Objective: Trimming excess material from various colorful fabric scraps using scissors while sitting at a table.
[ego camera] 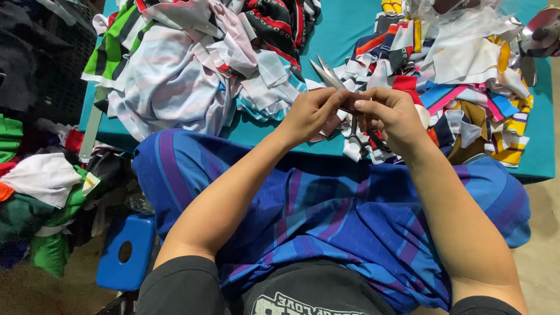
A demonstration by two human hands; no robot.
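A heap of pale striped cloth (pixel 175 76) lies left of the scissors (pixel 328 74) on the teal tabletop (pixel 338 35). The left hand (pixel 309 114) pinches a small fabric scrap (pixel 333 123) just below the open blades, fingers closed on it. The right hand (pixel 392 114) grips the scissors' handles — fingers curled tight. Right of the scissors sits a bright multicoloured scrap pile (pixel 466 87). Cutting cleanly probably calls for keeping the scrap taut and the fingertips clear of the blades — short, controlled snips.
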